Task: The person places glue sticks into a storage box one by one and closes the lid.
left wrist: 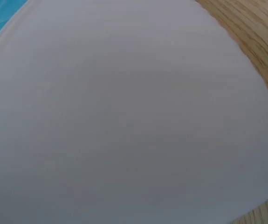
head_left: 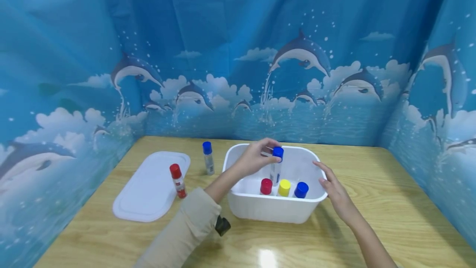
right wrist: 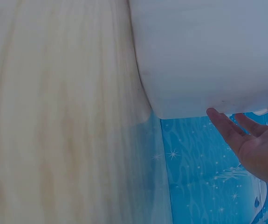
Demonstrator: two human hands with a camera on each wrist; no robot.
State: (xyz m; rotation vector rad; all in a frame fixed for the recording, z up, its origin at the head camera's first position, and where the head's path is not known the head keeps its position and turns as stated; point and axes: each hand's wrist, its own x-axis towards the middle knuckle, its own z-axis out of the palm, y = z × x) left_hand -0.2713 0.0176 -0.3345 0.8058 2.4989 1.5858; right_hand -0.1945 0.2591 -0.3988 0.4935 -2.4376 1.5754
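Note:
My left hand (head_left: 256,158) reaches over the white plastic bin (head_left: 273,210) and pinches a blue-capped glue stick (head_left: 276,171) near its cap. The stick is upright inside the bin. In front of it, a red cap (head_left: 266,186), a yellow cap (head_left: 284,187) and a blue cap (head_left: 301,190) show above the bin's near rim; their bodies are mostly hidden. At the bin's right rim rests my right hand (head_left: 336,195), its fingers fairly straight. In the right wrist view, that hand (right wrist: 259,149) touches the bin's edge. The left wrist view shows only the bin's outer wall (left wrist: 134,112) up close.
Left of the bin lies a white lid (head_left: 148,189) on the wooden table (head_left: 372,226). A red-capped glue stick (head_left: 178,181) stands at the lid's right edge, and another blue-capped glue stick (head_left: 208,158) stands farther back. A dolphin-print curtain (head_left: 230,94) encloses the table behind.

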